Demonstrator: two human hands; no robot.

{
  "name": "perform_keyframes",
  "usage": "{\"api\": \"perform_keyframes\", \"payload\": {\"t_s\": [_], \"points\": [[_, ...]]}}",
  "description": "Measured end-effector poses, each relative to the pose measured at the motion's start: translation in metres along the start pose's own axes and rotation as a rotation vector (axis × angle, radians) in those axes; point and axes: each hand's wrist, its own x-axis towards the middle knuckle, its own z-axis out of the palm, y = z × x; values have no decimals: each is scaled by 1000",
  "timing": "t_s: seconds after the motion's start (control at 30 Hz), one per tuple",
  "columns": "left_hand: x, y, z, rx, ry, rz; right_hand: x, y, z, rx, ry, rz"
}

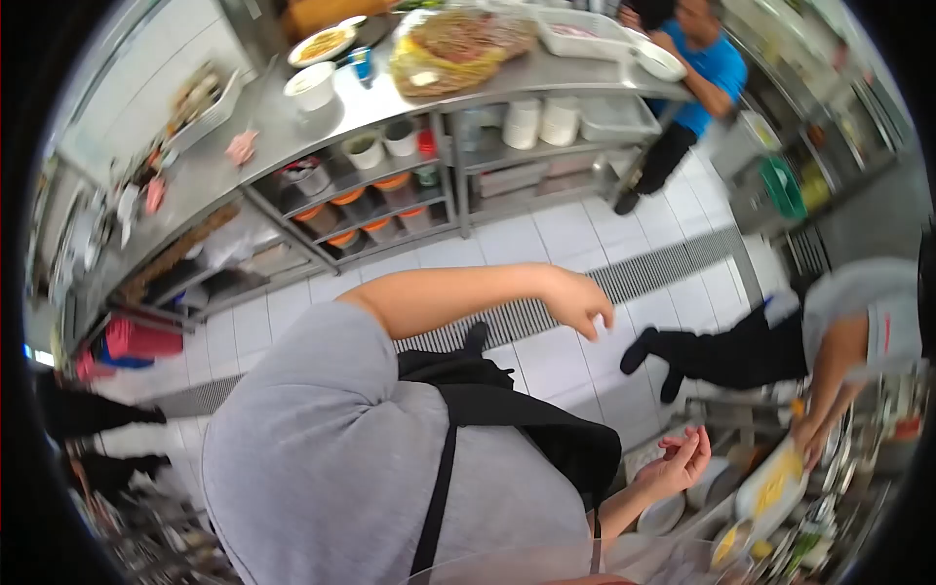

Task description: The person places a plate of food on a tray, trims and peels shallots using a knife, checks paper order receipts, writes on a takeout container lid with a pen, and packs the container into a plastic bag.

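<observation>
My left hand (579, 302) reaches out over the white tiled floor, its fingers bent and loosely apart. A pale patch shows between thumb and fingers, most likely floor tile; nothing held can be made out. My right hand (675, 464) is turned palm up with half-curled fingers and looks to hold nothing. It is close to the edge of a cluttered work surface, near a pale round container (662, 513). Beyond it, a co-worker's hand (807, 439) touches a long white tray (772, 483) with yellow food in it. I wear a black apron (546, 424).
A steel counter (366, 112) carries a yellowish plastic bag of food (453, 54), a white tub (311, 88) and a plate of food (323, 45). Orange-lidded containers (394, 185) stand beneath. A floor grate (634, 278) crosses the tiles. A person in blue (717, 73) stands at the counter's end.
</observation>
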Motion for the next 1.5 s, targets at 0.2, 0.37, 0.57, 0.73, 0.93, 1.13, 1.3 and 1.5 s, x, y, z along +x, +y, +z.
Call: {"api": "perform_keyframes", "payload": {"t_s": [0.2, 0.37, 0.57, 0.73, 0.93, 1.13, 1.3, 1.5], "points": [[-221, -116, -42, -132, 628, -478, 14, 37, 215, 35, -433, 37], [-347, -159, -63, -263, 914, -755, -34, 46, 433, -128, -916, 119], [-410, -177, -86, -351, 1287, -910, -109, 32, 561, 443, -1272, 197], [-408, -200, -92, -522, 1548, -862, -43, 30, 644, 213, -1302, -243], [-390, -207, -152, -456, 1770, -794, 135, -35, 811, 175, -936, -567], [-353, -203, -204, -406, 1958, -777, 265, -96, 988, 259, -541, -1066], [-325, -205, -216, -355, 1973, -881, 292, -99, 1074, -304, -409, -1558], [-324, -205, -224, -307, 1901, -1015, 336, -82, 1111, -18, -562, -1495]]}}
